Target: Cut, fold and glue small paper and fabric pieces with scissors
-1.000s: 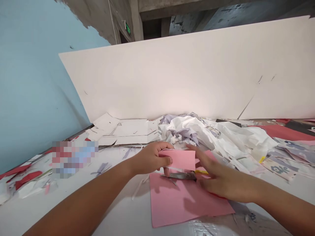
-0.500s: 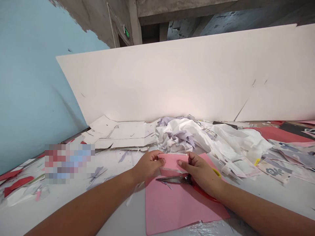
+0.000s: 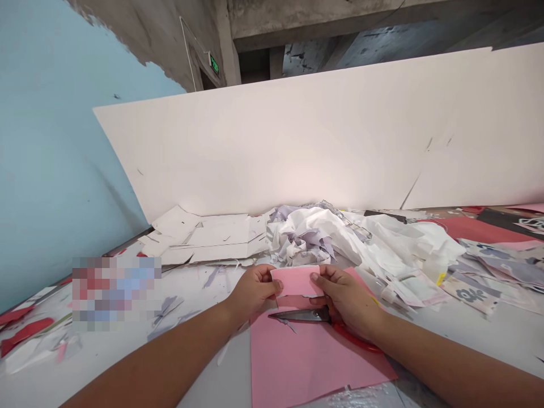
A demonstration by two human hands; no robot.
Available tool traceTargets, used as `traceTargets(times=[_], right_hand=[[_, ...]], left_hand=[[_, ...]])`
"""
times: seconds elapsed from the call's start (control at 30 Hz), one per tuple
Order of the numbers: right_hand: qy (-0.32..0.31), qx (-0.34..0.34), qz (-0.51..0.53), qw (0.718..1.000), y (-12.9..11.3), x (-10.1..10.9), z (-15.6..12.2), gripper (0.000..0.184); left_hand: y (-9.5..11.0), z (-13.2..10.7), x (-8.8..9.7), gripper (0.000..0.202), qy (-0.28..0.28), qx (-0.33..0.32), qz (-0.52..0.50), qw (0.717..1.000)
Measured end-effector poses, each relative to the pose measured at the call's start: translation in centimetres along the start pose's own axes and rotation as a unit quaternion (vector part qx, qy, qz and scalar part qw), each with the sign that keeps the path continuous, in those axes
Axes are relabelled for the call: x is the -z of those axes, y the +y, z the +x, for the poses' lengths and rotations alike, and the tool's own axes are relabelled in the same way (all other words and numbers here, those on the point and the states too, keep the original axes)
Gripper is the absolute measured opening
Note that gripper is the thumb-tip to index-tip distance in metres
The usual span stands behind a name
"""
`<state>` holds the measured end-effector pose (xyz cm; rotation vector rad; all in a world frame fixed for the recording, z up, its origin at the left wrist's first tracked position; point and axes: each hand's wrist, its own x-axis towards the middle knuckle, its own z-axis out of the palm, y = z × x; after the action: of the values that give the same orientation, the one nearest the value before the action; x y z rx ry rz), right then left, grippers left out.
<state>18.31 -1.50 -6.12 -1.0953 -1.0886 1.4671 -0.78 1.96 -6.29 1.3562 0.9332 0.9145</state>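
Together, left hand, right hand, angled inward, grips pinching pink paper

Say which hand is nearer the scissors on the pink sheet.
Right. The right hand lies over the middle of the scissors; the left hand is off beyond the blade tips, apart from them.

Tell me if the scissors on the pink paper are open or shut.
Shut, it seems: the blades of the scissors lie together as one narrow point with no gap, though the right hand hides the pivot.
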Motion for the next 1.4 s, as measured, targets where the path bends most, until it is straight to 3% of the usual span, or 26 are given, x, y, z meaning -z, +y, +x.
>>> traceTargets(times=[0.2,0.97,1.2,1.3,1.4], right_hand=[[-0.001,0.006,0.008,1.000,0.1,-0.1,0.0,0.025],[0.039,0.019,-0.035,0.998,0.6,0.3,0.2,0.034],[0.063,-0.010,-0.026,0.998,0.4,0.4,-0.1,0.026],[0.060,-0.014,-0.015,0.998,0.4,0.4,-0.2,0.024],[0.028,0.000,-0.017,0.999,0.5,0.4,-0.3,0.023]], left_hand=[[0.2,0.0,-0.3,0.015,0.015,0.014,-0.031,0.999],[0.3,0.2,0.6,0.017,0.036,-0.032,0.075,0.996],[1.3,1.5,4.2,0.021,0.110,-0.043,0.264,0.957],[1.1,1.7,5.5,0.029,0.158,-0.056,0.343,0.924],[1.2,1.3,5.1,0.035,0.201,-0.106,0.420,0.879]])
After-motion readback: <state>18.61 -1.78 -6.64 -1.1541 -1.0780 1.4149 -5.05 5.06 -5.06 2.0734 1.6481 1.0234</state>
